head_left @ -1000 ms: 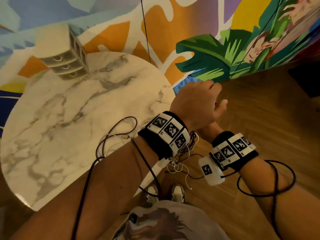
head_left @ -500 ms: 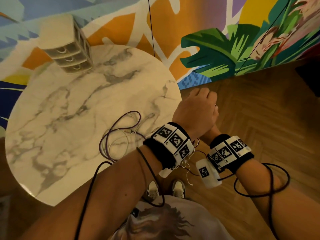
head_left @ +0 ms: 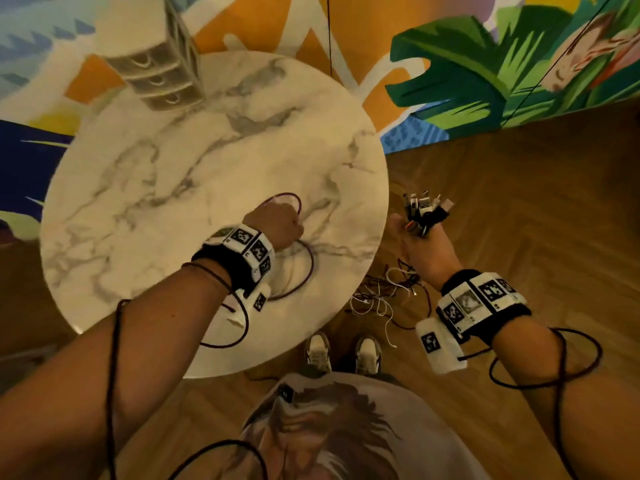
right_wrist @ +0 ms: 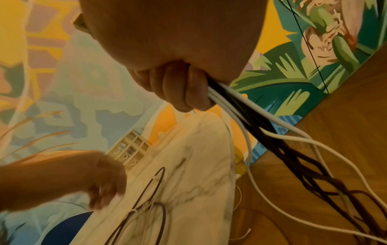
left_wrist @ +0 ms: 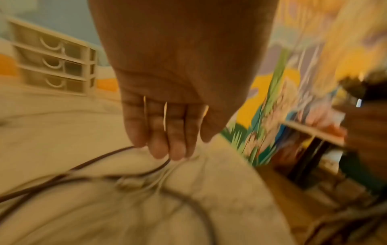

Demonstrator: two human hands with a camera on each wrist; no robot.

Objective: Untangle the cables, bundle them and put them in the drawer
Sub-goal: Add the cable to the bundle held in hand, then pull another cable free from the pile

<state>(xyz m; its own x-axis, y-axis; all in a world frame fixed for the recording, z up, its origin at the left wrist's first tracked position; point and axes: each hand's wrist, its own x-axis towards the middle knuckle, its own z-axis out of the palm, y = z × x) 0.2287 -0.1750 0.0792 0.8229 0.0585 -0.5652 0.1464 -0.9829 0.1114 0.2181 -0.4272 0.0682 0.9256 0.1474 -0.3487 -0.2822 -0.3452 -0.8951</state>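
My left hand (head_left: pixel 277 226) is low over the round marble table (head_left: pixel 156 174), its fingers (left_wrist: pixel 165 140) pointing down onto a purple cable loop (head_left: pixel 306 271) that lies with thin white cable near the front right edge. The picture is blurred and shows no closed grip. Off the table's right edge, my right hand (head_left: pixel 420 247) grips a bundle of cable ends (head_left: pixel 424 211), plugs sticking up. Its white and dark cables (right_wrist: pixel 240 112) hang from the fist to a tangle (head_left: pixel 381 292) on the floor. The small three-drawer unit (head_left: pixel 156 74) stands at the table's far left, drawers closed.
A painted mural wall (head_left: pixel 485 81) runs behind the table. Wooden floor (head_left: pixel 519 220) lies to the right. My shoes (head_left: pixel 318 351) stand just below the table edge, beside the hanging cables. Dark sensor leads loop round both forearms.
The hands were together off the table's right edge. They have parted: the left hand swung left and down onto the purple loop, and the right hand now stands alone with the bundle upright.
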